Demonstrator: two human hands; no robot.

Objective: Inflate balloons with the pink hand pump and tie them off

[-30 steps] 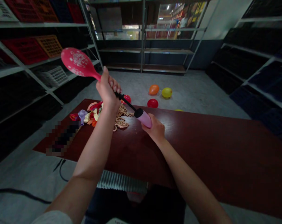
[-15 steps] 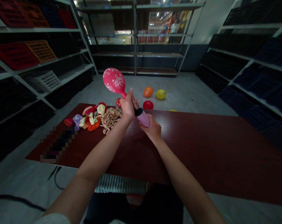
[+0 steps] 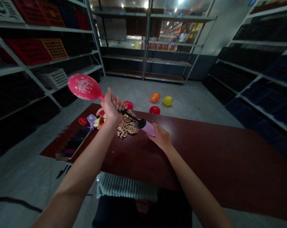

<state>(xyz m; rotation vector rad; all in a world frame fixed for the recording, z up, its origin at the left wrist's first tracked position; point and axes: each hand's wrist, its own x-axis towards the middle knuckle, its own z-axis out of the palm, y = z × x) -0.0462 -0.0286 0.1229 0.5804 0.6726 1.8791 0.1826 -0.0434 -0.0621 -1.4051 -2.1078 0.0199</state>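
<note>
A red balloon (image 3: 83, 87) with white print, partly inflated, points up and to the left from my left hand (image 3: 112, 107). The fingers of that hand are closed around the balloon's neck and the far end of a hand balloon pump, which they mostly hide. My right hand (image 3: 161, 136) is wrapped around the pump's pink barrel (image 3: 148, 128). Between the hands a thin black rod (image 3: 131, 116) shows, drawn out of the barrel. Below and behind my left hand lie a heap of tan long balloons (image 3: 126, 128) and several uninflated coloured balloons (image 3: 91, 120).
The dark red-brown table (image 3: 205, 152) spans the view. A pixelated dark object (image 3: 74, 144) lies at its left end. On the floor beyond are orange (image 3: 155, 97), yellow (image 3: 168, 101) and red (image 3: 154, 110) inflated balloons. Shelves with crates (image 3: 54, 49) stand around; a distant person (image 3: 182, 37) appears behind them.
My left hand has moved left with the balloon, away from my right hand. The pump has been pulled apart, so its black rod now shows. The view has shifted slightly.
</note>
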